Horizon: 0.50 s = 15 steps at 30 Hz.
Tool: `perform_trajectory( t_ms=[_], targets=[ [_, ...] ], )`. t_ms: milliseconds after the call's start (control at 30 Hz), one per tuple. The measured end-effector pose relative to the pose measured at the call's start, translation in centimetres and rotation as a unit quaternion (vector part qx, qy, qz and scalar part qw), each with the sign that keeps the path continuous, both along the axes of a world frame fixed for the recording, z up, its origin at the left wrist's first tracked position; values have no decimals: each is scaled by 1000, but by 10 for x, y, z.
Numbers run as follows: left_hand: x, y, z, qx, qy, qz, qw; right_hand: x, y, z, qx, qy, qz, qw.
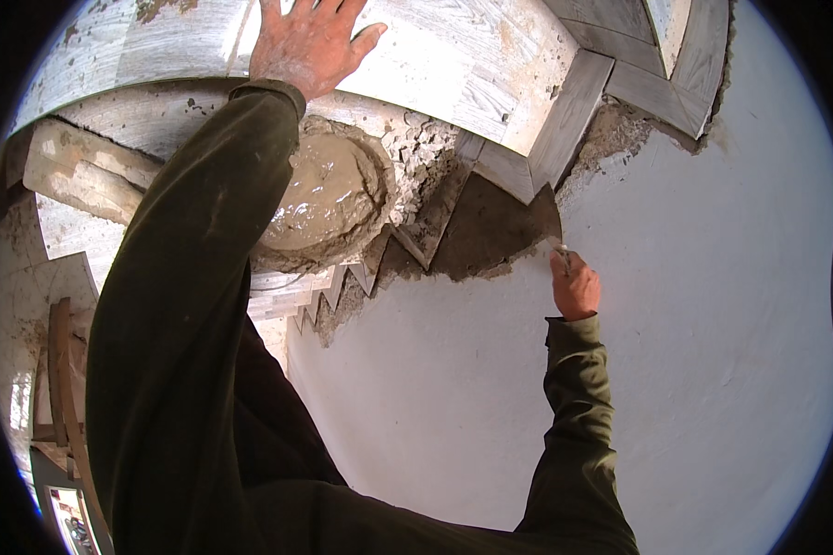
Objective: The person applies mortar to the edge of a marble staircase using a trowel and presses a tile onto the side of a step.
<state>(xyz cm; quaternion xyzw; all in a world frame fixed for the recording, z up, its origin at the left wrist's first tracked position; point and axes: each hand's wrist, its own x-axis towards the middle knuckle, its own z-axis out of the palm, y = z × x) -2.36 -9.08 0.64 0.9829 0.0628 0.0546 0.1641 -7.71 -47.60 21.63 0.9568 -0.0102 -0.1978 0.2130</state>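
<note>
My left hand lies with fingers spread on a pale wood-look tiled surface at the top. My right hand is closed on a small tool at the white wall, by the edge of a dark patch of mortar; the tool's shape is unclear. Below my left hand a heap or container of wet, tan mortar is partly hidden by my left sleeve. Herringbone tiles with a jagged edge border the wall and the patch.
A mortar-smeared flat tool or board lies left of my left arm, partly hidden by it. Broken rubble sits beside the wet mortar. Curved wooden pieces stand at the lower left.
</note>
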Motion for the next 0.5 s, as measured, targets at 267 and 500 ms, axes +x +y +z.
perform_trajectory(
  t_ms=[267,500],
  targets=[
    [0,-1,1,1,5,1,1000,8,-8,-27,-27,26,10,999],
    [0,0,-2,-5,8,0,1000,15,-12,-28,-19,55,-19,998]
  ],
)
